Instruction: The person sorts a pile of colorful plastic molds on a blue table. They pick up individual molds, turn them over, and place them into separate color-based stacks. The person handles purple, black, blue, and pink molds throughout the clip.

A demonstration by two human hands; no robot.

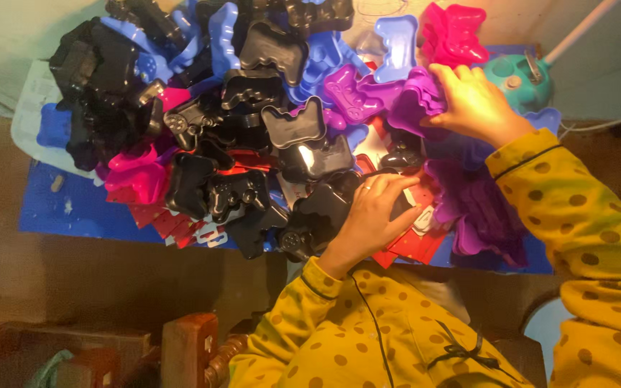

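Left hand [375, 215] presses flat on a black plastic gamepad-shaped shell [325, 208] at centre, right hand [472, 100] apparently grips a purple plastic shell [415, 100] upper right; heap [253, 108] mostly unsorted.

A blue table [66, 212] carries a heap of game-controller shells. Black shells [210, 190] lie under and just left of the left hand's fingers [386, 188]; purple shells [479, 208] lie right of them and beneath the right hand's fingers [448, 75]. Red cards [415, 244] lie flat on the table under the left hand's fingers. Pink shells [134, 179] and blue shells [224, 29] lie well left.
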